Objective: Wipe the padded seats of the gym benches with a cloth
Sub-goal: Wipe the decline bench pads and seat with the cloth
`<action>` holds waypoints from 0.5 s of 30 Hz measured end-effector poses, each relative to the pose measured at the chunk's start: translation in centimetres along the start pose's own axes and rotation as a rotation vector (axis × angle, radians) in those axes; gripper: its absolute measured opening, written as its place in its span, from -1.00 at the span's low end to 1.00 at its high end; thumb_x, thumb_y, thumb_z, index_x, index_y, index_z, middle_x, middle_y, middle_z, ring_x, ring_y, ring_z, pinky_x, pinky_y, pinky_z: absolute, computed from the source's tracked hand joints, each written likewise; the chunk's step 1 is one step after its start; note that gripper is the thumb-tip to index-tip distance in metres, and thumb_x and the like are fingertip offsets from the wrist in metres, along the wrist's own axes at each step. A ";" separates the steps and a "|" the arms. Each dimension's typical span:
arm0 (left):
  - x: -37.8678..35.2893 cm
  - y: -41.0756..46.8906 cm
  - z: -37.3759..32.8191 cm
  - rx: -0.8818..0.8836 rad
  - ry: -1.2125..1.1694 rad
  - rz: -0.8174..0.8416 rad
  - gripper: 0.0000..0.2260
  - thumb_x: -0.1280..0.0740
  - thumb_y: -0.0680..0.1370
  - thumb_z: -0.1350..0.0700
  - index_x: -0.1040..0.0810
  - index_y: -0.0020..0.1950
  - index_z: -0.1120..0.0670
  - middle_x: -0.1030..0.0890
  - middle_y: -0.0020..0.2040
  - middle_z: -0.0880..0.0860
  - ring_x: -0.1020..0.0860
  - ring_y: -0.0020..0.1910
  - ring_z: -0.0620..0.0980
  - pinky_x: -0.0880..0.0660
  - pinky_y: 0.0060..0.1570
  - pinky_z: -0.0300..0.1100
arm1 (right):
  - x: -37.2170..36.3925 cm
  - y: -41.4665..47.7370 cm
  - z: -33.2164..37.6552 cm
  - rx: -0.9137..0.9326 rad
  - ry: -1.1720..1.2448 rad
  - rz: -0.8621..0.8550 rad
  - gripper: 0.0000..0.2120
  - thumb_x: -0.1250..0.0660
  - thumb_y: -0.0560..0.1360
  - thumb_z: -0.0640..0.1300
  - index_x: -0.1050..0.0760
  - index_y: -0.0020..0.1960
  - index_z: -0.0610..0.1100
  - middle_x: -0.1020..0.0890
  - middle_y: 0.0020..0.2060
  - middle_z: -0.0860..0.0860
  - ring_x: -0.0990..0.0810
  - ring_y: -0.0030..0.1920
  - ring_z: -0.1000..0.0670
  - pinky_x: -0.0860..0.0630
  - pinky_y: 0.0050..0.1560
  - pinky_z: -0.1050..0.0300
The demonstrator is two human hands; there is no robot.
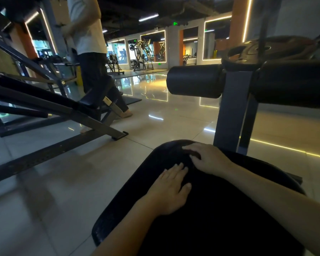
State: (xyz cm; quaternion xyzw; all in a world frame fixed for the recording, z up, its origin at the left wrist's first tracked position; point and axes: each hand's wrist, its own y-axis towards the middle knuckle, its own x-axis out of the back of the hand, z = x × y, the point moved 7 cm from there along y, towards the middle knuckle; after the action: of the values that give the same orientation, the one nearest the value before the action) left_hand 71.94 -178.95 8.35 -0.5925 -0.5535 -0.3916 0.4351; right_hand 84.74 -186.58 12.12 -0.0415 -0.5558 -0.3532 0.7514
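- The left hand (171, 189) lies flat on the padded seat (122, 206), fingers straight and close together, holding nothing. Judged from the pose, it presses down to steady the pad or to smooth what lies on it.
- The right hand (209, 157) rests further along, near the seat's rounded far end. Its fingers are spread wide and lightly bent over the curve, which suits a sweeping or pressing stroke.
- The cloth cannot be made out. The seat is black, and a small darker fold shows under the right fingers, but whether that is the cloth I cannot tell.
- Both forearms reach in from the near edge, so the person leans over the seat lengthwise and can cover it end to end.
- Just beyond the seat stands a grey upright post (235, 111) carrying a black roller pad (194, 81), with a weight plate (266, 50) above it.
- To the left, well apart across the glossy tiled floor (44, 200), another person (89, 34) stands beside an inclined machine frame (50, 106).
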 end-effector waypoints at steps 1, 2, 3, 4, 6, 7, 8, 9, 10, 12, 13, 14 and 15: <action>0.4 -0.2 0.9 0.049 0.013 0.002 -0.45 0.03 0.67 -0.21 0.08 0.61 -0.07 0.16 0.62 -0.03 0.24 0.56 -0.08 0.28 0.51 -0.09 | 0.2 0.2 -1.0 -0.044 -0.026 -0.021 -0.63 -0.25 0.59 -0.15 -0.49 0.38 -0.01 -0.55 0.30 0.02 -0.52 0.26 -0.01 -0.42 0.24 0.13; 0.5 -0.4 1.8 0.094 0.020 0.011 -0.43 0.03 0.64 -0.26 0.08 0.61 -0.12 0.19 0.61 -0.01 0.26 0.57 -0.03 0.28 0.52 -0.02 | 0.6 0.5 -2.3 -0.112 -0.070 -0.060 -0.65 -0.23 0.59 -0.14 -0.50 0.36 -0.03 -0.57 0.26 0.01 -0.54 0.21 -0.03 -0.44 0.18 0.10; 0.7 -0.6 2.6 0.132 0.019 0.026 -0.41 0.02 0.62 -0.31 0.09 0.60 -0.18 0.22 0.61 0.00 0.28 0.56 0.02 0.29 0.52 0.04 | 1.2 0.8 -3.6 -0.194 -0.120 -0.118 -0.68 -0.21 0.59 -0.15 -0.52 0.32 -0.06 -0.59 0.21 -0.03 -0.55 0.13 -0.05 -0.46 0.10 0.08; 0.8 -0.8 3.1 0.169 0.015 0.042 -0.37 0.01 0.58 -0.36 0.12 0.59 -0.21 0.26 0.60 0.02 0.31 0.56 0.06 0.30 0.51 0.10 | 1.7 1.0 -4.9 -0.289 -0.168 -0.179 -0.72 -0.20 0.58 -0.15 -0.54 0.25 -0.10 -0.60 0.13 -0.06 -0.55 0.03 -0.07 -0.47 0.00 0.07; 0.9 -0.8 4.1 0.263 0.019 0.059 -0.21 0.01 0.45 -0.51 0.21 0.57 -0.25 0.33 0.58 0.07 0.35 0.54 0.15 0.32 0.48 0.22 | 2.4 1.4 -6.4 -0.463 -0.220 -0.242 -0.80 -0.19 0.55 -0.18 -0.54 0.09 -0.16 -0.59 -0.01 -0.09 -0.49 -0.12 -0.07 -0.41 -0.15 0.08; 0.8 -0.7 4.5 0.306 0.025 0.070 -0.13 0.02 0.37 -0.56 0.25 0.56 -0.27 0.35 0.57 0.08 0.36 0.53 0.18 0.33 0.46 0.27 | 2.3 1.7 -6.4 -0.523 -0.220 -0.243 -0.83 -0.20 0.53 -0.20 -0.53 0.05 -0.17 -0.58 -0.05 -0.09 -0.47 -0.14 -0.08 -0.39 -0.18 0.08; 0.7 -0.5 4.7 0.330 0.026 0.087 -0.08 0.04 0.31 -0.59 0.27 0.55 -0.27 0.36 0.57 0.09 0.37 0.53 0.19 0.34 0.44 0.30 | 2.2 2.1 -6.1 -0.557 -0.212 -0.230 -0.84 -0.22 0.51 -0.21 -0.53 0.03 -0.17 -0.58 -0.06 -0.08 -0.47 -0.14 -0.09 -0.38 -0.19 0.09; 0.5 -0.4 4.7 0.337 0.025 0.110 -0.06 0.05 0.27 -0.59 0.29 0.55 -0.27 0.37 0.57 0.10 0.37 0.53 0.19 0.34 0.43 0.32 | 1.9 2.4 -5.4 -0.557 -0.206 -0.202 -0.82 -0.23 0.48 -0.22 -0.54 0.04 -0.15 -0.58 -0.07 -0.08 -0.48 -0.13 -0.09 -0.39 -0.18 0.09; 0.4 -0.4 4.7 0.336 0.026 0.132 -0.05 0.04 0.28 -0.59 0.30 0.55 -0.26 0.38 0.56 0.10 0.38 0.52 0.19 0.35 0.42 0.32 | 1.2 2.6 -4.4 -0.514 -0.198 -0.173 -0.78 -0.22 0.46 -0.22 -0.56 0.06 -0.13 -0.60 -0.05 -0.08 -0.52 -0.09 -0.10 -0.42 -0.15 0.09; 0.5 -0.1 4.9 0.338 0.022 0.152 -0.08 -0.02 0.34 -0.58 0.32 0.54 -0.26 0.39 0.56 0.09 0.39 0.52 0.18 0.36 0.41 0.31 | -0.9 3.2 -1.0 -0.341 -0.165 -0.139 -0.69 -0.22 0.45 -0.21 -0.58 0.15 -0.08 -0.62 0.02 -0.07 -0.59 0.04 -0.13 -0.51 -0.03 0.06; 0.6 0.1 5.1 0.342 0.017 0.158 -0.07 -0.05 0.36 -0.57 0.33 0.54 -0.24 0.39 0.56 0.09 0.40 0.52 0.17 0.36 0.40 0.30 | -1.9 3.3 1.0 -0.254 -0.144 -0.124 -0.65 -0.23 0.47 -0.20 -0.59 0.21 -0.06 -0.62 0.08 -0.06 -0.59 0.10 -0.13 -0.53 0.05 0.04; 0.6 0.3 5.3 0.352 0.011 0.164 -0.05 -0.07 0.37 -0.57 0.35 0.54 -0.21 0.40 0.56 0.08 0.41 0.52 0.15 0.36 0.40 0.28 | -2.8 3.3 2.6 -0.183 -0.132 -0.111 -0.62 -0.24 0.49 -0.19 -0.57 0.27 -0.05 -0.61 0.16 -0.05 -0.58 0.16 -0.10 -0.52 0.13 0.02; 0.6 0.5 5.4 0.367 0.001 0.166 -0.01 -0.10 0.37 -0.57 0.36 0.55 -0.15 0.40 0.56 0.08 0.40 0.52 0.14 0.36 0.41 0.27 | -3.4 3.3 3.8 -0.128 -0.129 -0.100 -0.61 -0.25 0.51 -0.19 -0.55 0.32 -0.04 -0.59 0.23 -0.03 -0.56 0.21 -0.07 -0.50 0.18 0.02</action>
State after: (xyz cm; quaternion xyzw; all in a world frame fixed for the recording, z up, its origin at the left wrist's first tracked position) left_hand 72.39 -173.61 7.12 -0.5468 -0.5644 -0.2471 0.5669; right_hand 83.15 -180.75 11.69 -0.0843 -0.5808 -0.4215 0.6913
